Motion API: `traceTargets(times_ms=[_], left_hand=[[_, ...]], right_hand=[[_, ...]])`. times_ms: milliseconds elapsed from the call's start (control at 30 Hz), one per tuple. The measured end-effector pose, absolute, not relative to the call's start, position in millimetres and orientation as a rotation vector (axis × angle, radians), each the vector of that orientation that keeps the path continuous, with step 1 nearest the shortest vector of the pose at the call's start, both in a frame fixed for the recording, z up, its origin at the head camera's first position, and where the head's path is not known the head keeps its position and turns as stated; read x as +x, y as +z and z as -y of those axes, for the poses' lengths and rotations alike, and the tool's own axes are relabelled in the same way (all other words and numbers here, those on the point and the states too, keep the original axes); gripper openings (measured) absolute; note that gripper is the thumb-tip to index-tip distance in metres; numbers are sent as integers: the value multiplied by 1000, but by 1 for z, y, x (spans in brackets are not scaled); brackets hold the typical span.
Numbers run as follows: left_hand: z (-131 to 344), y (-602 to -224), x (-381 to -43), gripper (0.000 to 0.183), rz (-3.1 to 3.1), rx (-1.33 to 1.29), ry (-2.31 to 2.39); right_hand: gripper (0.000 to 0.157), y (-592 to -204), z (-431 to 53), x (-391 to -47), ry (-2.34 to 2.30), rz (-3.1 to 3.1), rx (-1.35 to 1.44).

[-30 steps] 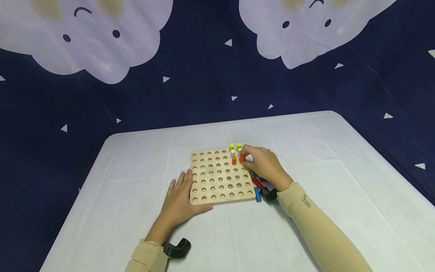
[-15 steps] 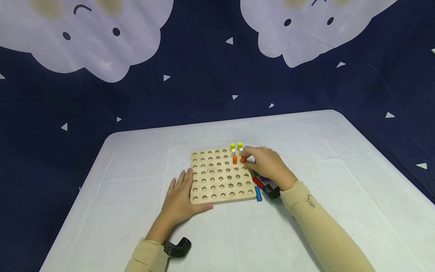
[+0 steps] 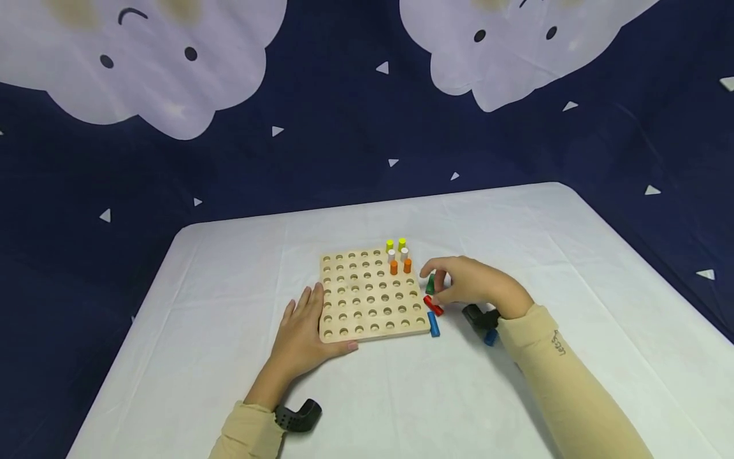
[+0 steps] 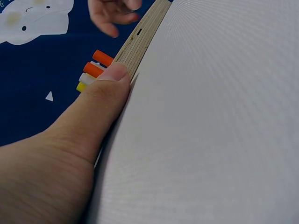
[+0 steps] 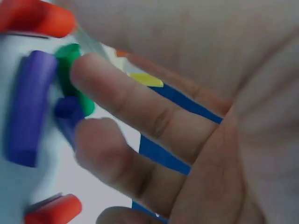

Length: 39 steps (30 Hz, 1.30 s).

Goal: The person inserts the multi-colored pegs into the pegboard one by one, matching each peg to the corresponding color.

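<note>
My left hand [image 3: 301, 328] rests at the near-left corner of a square wooden pegboard [image 3: 367, 305], fingers along its left side and thumb along the near edge. In the left wrist view the thumb [image 4: 100, 93] touches the board's edge [image 4: 142, 39]. Yellow, white and orange pegs [image 3: 408, 266] stand in pairs in holes at the far right. My right hand [image 3: 470, 280] hovers right of the board with spread, bent fingers, holding nothing. Around it lie a red peg [image 3: 434, 306], a green peg [image 3: 431, 284] and, in the right wrist view, a purple peg [image 5: 32, 109].
A blue peg [image 3: 433, 324] lies by the board's near-right corner, and another blue peg [image 3: 490, 337] lies under the right wrist. A white cloth [image 3: 241, 274] covers the table. Behind it hangs a dark blue backdrop [image 3: 321, 172] with clouds.
My right hand has let go of the orange peg, which now stands in its hole. That hand has moved right and nearer, over the loose pegs. The left hand stays put.
</note>
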<state>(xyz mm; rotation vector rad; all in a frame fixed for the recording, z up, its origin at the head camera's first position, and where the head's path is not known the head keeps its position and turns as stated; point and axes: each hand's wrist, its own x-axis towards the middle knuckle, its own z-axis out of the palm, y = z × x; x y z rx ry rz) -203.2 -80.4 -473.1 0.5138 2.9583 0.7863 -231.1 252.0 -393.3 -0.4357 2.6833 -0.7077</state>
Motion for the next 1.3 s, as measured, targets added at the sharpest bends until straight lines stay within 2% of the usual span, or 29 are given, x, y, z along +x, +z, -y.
traceTargets(times_ms=[167,700,1300], left_hand=[[81,-473,-203,139,-2955,510,787],[81,-473,-203,139,-2951,516,782],[81,-473,-203,140,-2951,510,777]], right_hand=[[39,-395,-253,-222,-658,-2658,-457],[42,-393,-238,-211,-415,-2794,-421],[28,-396,-237,-211,-400,-2775,-428]])
